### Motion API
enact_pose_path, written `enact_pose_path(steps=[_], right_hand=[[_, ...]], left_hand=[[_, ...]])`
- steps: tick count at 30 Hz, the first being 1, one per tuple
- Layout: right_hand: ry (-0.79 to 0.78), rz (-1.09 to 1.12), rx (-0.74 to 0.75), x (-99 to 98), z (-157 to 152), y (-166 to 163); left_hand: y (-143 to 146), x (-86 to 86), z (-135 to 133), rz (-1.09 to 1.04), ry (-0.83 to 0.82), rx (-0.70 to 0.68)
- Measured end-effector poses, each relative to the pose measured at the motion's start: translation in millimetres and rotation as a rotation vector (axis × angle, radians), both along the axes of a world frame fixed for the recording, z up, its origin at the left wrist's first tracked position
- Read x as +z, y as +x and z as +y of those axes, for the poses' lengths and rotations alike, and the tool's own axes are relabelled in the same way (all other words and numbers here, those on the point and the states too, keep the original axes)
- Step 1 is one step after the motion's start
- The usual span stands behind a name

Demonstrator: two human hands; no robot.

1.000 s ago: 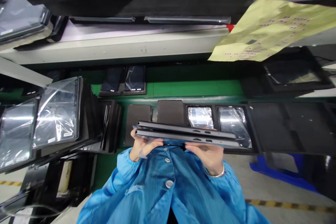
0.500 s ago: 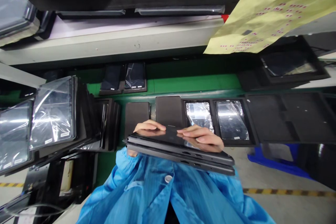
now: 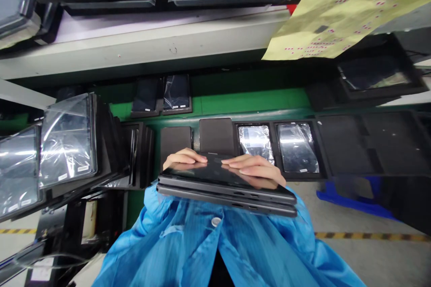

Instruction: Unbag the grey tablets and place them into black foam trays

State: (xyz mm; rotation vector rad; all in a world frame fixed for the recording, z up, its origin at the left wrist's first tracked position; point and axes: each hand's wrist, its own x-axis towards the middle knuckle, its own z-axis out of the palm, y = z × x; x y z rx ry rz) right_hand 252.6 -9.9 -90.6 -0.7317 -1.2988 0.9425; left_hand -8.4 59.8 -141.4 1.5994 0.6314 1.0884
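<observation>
Two dark tablets lie one on the other, held close in front of the blue jacket. The upper tablet [image 3: 215, 174] has its glossy screen upward, reflecting my fingers; beneath it, the lower tablet [image 3: 202, 196] shows only its long edge with small ports. My left hand [image 3: 183, 158] is closed round the far left side of the stack, fingertips resting on the screen. From the far right side my right hand [image 3: 257, 168] grips the same stack, its fingers stretched over the glass. Both thumbs are hidden.
Beyond my hands, foam trays [image 3: 264, 126] hold film-wrapped tablets [image 3: 298, 149] on the green bench [image 3: 252, 102]. Stacked trays with wrapped tablets [image 3: 67, 139] stand at left. A white shelf edge [image 3: 161, 49] crosses above; a yellow paper [image 3: 323, 22] hangs at upper right.
The stack has risen slightly in view and sits a little more level. Both hands keep their hold, and the whole view has shifted slightly.
</observation>
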Motion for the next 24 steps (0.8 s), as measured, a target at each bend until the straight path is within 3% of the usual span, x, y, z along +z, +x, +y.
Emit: enact_pose_path(steps=[3,7,10,13,16,19,22,24], right_hand=[[-0.006,-0.032,-0.015,1.3,0,-2],[0.057,-0.053,-0.005,0.7,2,-2],[0.064,-0.078,0.041,7.2,3,5],[0.021,-0.160,0.135,32.1,-1,24],[-0.013,-0.381,0.077,70.1,-6,40],[-0.078,-0.573,0.036,94.1,-5,32],[-0.181,-0.622,0.125,87.5,1,12],[-0.129,-0.600,0.158,73.0,3,6]], left_hand=[[-1,-2.5,-1,-0.044,-0.026,-0.009],[6,-0.1,-8,-0.077,-0.166,0.102],[11,5.6,-13,-0.088,-0.167,0.122],[13,17.5,-19,-0.072,-0.102,0.137],[12,37.3,-23,-0.037,-0.009,0.105],[12,61.6,-22,0.181,0.137,0.005],[13,84.1,-20,0.388,0.323,-0.046],[10,93.7,-21,0.423,0.387,-0.037]])
